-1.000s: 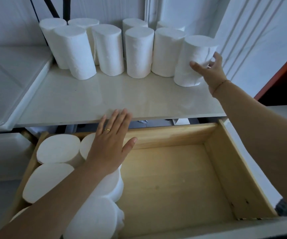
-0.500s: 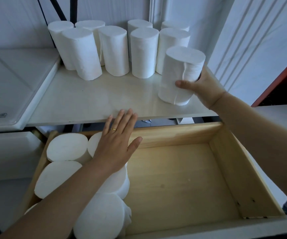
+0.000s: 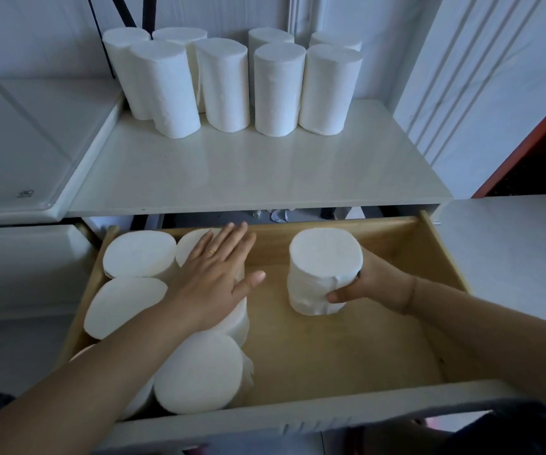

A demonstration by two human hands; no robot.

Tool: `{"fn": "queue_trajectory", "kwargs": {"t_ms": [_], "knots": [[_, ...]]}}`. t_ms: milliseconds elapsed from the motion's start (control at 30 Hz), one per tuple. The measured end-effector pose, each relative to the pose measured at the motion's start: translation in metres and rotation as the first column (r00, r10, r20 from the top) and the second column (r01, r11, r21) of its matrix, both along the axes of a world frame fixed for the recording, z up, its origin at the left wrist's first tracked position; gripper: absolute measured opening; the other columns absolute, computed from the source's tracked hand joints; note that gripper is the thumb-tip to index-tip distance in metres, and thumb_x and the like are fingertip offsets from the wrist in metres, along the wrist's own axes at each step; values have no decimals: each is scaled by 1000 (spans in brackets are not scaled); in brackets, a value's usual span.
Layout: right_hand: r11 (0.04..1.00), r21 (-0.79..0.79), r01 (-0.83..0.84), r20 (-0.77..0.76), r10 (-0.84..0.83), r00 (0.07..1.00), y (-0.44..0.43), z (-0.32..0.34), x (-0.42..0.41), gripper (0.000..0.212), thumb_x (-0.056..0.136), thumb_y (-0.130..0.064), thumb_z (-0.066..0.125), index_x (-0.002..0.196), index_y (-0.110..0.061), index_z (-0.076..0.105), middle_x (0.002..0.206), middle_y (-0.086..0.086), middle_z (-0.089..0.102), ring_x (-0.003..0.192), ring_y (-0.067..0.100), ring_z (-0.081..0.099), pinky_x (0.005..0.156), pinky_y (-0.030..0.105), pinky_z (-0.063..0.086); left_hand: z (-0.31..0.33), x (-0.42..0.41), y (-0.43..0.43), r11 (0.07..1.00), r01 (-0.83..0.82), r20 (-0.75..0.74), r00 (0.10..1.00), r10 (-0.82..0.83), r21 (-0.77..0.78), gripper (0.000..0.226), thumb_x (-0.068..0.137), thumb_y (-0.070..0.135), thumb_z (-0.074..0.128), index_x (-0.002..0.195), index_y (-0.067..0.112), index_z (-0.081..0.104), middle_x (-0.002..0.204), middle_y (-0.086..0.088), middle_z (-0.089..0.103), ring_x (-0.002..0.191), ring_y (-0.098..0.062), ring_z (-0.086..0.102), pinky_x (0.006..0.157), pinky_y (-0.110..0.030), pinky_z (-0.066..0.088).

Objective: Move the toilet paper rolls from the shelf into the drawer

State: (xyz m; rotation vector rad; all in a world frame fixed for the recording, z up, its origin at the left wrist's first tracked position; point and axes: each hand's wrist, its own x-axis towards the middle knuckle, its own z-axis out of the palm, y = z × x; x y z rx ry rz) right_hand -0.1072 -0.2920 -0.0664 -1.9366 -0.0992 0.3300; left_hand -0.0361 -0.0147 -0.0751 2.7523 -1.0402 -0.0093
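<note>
The right hand [image 3: 376, 284] gripped one toilet paper roll [image 3: 324, 267] upright inside the open wooden drawer [image 3: 330, 356], thumb and fingers curled round its side. I couldn't tell whether it touched the bottom. The left hand [image 3: 212, 284] lay flat, fingers straight, on the stored rolls [image 3: 133, 257] packed along the drawer's left side. Eight other rolls [image 3: 278, 90] stood at the back of the shelf [image 3: 248, 172].
</note>
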Motion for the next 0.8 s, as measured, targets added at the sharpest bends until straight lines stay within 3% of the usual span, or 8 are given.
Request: {"fn": "queue_trajectory", "kwargs": {"t_ms": [133, 233, 267, 367, 467, 567, 633, 800], "knots": [[989, -134, 58, 5, -57, 998, -7, -25, 3, 93, 61, 2, 86, 128, -37, 35, 126, -16, 50, 117, 2, 49, 86, 3, 43, 0, -2, 1, 1000, -5, -2, 1000, 5, 11, 80, 81, 69, -5, 147, 26, -1, 155, 9, -14, 136, -3, -25, 110, -24, -20], [985, -170, -5, -98, -12, 995, -14, -28, 2, 103, 60, -6, 87, 139, -30, 25, 131, -13, 46, 124, 9, 44, 88, 3, 43, 0, -1, 1, 1000, -11, -1, 1000, 11, 4, 79, 81, 69, -5, 148, 26, 0, 155, 9, -13, 137, -2, -24, 108, -23, -22], [986, -161, -43, -165, 16, 986, -17, -26, 1, 104, 58, -13, 86, 140, -30, 24, 132, -13, 46, 125, 11, 44, 92, 8, 45, 0, -1, 1, 1000, -11, 0, 1000, 11, 6, 80, 81, 69, -6, 148, 26, -1, 155, 9, -14, 137, -2, -24, 108, -23, -22], [992, -83, -99, -400, 58, 915, -23, -17, -3, 105, 57, -40, 84, 144, -33, 27, 136, -5, 50, 127, 21, 49, 103, 44, 48, 0, -2, 1, 1000, -14, -5, 1000, 14, 9, 80, 80, 70, -8, 147, 27, -2, 155, 10, -15, 137, -3, -25, 108, -23, -23], [999, 20, 36, -606, -16, 795, -23, 0, 0, 93, 53, -72, 75, 133, -35, 43, 132, 2, 58, 115, 27, 62, 90, 40, 55, 1, -2, 1, 1000, -23, -7, 1000, 23, 19, 80, 79, 69, -8, 147, 28, -3, 155, 9, -15, 138, -4, -24, 109, -25, -22], [962, 121, 245, -698, -93, 710, -16, 7, 5, 75, 69, -63, 63, 124, -12, 52, 125, 20, 61, 96, 36, 69, 83, 41, 58, 0, -2, 1, 999, -46, 11, 999, 46, 26, 80, 81, 70, -8, 147, 26, -5, 156, 7, -14, 139, -6, -22, 110, -26, -20], [931, 162, 326, -708, -121, 696, -6, 9, 8, 73, 70, -50, 66, 126, -6, 50, 119, 23, 62, 88, 33, 70, 80, 38, 60, 0, -3, 1, 998, -58, 8, 998, 58, 25, 81, 82, 70, -7, 148, 23, -6, 156, 6, -14, 140, -7, -22, 111, -27, -19], [871, 235, 431, -722, -141, 678, 27, 7, 23, 68, 80, -39, 69, 134, -7, 43, 135, 25, 52, 99, 37, 63, 81, 41, 59, 0, -3, 1, 998, -66, -18, 998, 67, 21, 83, 79, 69, -7, 147, 22, -10, 156, 7, -16, 139, -6, -23, 111, -26, -19]]}}
